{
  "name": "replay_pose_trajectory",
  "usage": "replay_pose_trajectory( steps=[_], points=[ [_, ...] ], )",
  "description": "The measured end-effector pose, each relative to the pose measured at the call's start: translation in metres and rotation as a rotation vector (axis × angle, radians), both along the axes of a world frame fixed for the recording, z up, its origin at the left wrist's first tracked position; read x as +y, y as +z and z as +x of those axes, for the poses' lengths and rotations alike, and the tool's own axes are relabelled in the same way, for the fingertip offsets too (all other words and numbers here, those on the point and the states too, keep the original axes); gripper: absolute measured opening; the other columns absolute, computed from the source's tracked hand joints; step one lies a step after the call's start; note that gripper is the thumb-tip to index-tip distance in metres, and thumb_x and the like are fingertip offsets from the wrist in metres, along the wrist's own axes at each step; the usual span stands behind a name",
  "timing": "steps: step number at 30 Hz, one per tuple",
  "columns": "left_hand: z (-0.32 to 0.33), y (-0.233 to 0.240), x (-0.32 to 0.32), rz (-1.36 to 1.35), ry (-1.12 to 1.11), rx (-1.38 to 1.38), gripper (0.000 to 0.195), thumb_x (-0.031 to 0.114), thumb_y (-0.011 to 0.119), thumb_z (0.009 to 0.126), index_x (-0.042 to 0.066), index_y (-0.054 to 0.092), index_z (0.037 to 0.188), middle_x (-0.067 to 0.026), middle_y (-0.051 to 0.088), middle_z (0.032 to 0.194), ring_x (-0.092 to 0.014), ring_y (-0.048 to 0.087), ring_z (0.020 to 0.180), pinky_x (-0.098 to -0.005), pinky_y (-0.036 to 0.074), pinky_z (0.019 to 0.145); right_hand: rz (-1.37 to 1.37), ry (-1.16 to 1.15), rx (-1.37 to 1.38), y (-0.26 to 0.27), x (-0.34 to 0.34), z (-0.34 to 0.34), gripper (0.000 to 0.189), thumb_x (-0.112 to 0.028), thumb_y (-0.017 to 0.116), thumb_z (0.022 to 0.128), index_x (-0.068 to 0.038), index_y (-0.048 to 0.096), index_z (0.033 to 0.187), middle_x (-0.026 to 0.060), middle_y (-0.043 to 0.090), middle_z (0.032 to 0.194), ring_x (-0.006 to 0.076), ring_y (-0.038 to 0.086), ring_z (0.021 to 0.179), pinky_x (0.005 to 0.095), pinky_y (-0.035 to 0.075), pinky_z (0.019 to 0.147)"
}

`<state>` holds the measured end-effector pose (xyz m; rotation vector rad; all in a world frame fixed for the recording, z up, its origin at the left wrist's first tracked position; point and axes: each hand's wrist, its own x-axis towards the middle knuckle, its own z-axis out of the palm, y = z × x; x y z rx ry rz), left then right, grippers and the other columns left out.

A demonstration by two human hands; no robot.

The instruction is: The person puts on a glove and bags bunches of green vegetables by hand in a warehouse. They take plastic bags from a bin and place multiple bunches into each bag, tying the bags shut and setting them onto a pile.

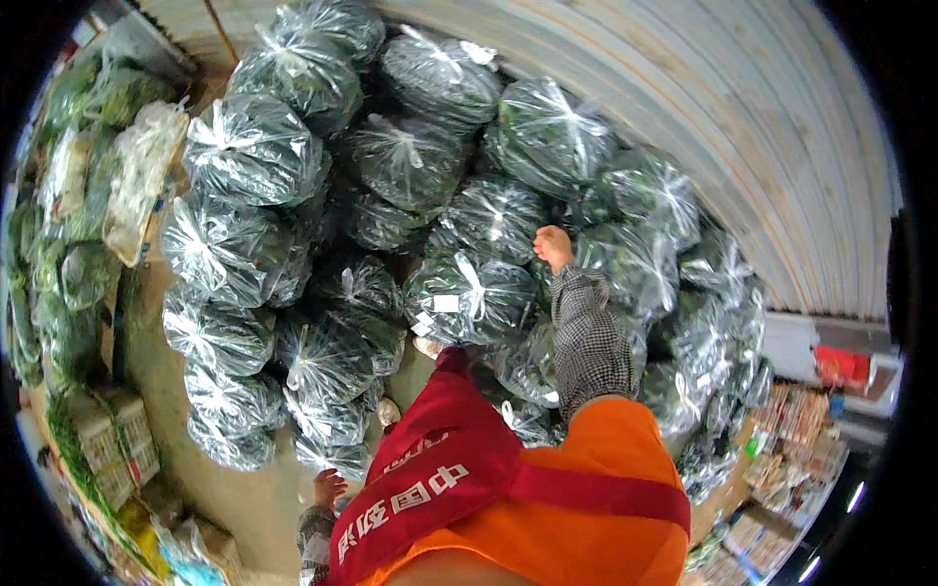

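My left hand hangs low beside my red apron, fingers apart and holding nothing. My right hand is stretched out over the pile of bags, its fingers partly curled; whether it touches plastic is not clear. Just left of it sits a knotted clear plastic bag of dark green contents. Nearer my apron lies another tied bag with white labels. Similar tied bags are stacked in front of me and to both sides. Parts of my shoes show between the bags and the apron.
A corrugated metal wall curves behind the pile at the upper right. At the left stand wrapped greens, a tray of clear plastic and pale crates. Stacked goods and a red item lie at the right.
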<state>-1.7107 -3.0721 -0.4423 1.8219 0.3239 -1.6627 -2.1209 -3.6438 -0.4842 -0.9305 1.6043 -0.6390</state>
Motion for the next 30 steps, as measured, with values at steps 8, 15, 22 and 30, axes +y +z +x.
replay_pose_trajectory(
  steps=[8,15,22,30],
  points=[
    [-0.048,0.032,-0.060,0.219,-0.030,-0.081,0.036,0.015,0.051,0.072,0.004,0.045,0.106,-0.0089,0.055,0.072,-0.016,0.055,0.058,-0.0260,0.045,0.050,-0.252,0.549,0.397,-0.097,-0.102,0.039,0.015,-0.010,0.052,0.070,-0.003,0.053,0.083,0.0096,0.053,0.069,0.0206,0.051,0.060,0.0292,0.040,0.050],
    [-0.068,0.049,-0.034,0.300,-0.157,-0.164,0.034,0.015,0.042,0.079,0.001,0.040,0.109,-0.0153,0.055,0.080,-0.023,0.056,0.062,-0.0294,0.046,0.051,-0.468,0.077,1.063,-0.040,-0.238,-0.001,0.035,-0.019,0.058,0.061,0.006,0.050,0.085,0.0262,0.047,0.093,0.0367,0.044,0.090,0.0426,0.036,0.077],
    [-0.078,0.033,-0.025,0.278,-0.058,-0.042,0.033,0.013,0.047,0.077,0.000,0.042,0.107,-0.0177,0.055,0.078,-0.025,0.056,0.062,-0.0333,0.047,0.054,-0.510,0.205,1.192,-0.045,-0.313,-0.043,0.060,-0.024,0.058,0.063,-0.004,0.035,0.115,0.0139,0.042,0.112,0.0310,0.038,0.106,0.0400,0.034,0.087],
    [-0.083,0.021,0.002,0.177,-0.121,0.002,0.033,0.015,0.051,0.076,0.000,0.044,0.105,-0.0206,0.056,0.080,-0.029,0.057,0.070,-0.0381,0.048,0.063,-0.245,0.342,1.417,-0.031,-0.325,-0.027,0.052,-0.026,0.062,0.061,-0.012,0.042,0.107,0.0095,0.043,0.109,0.0333,0.041,0.102,0.0437,0.039,0.079]
  ],
)
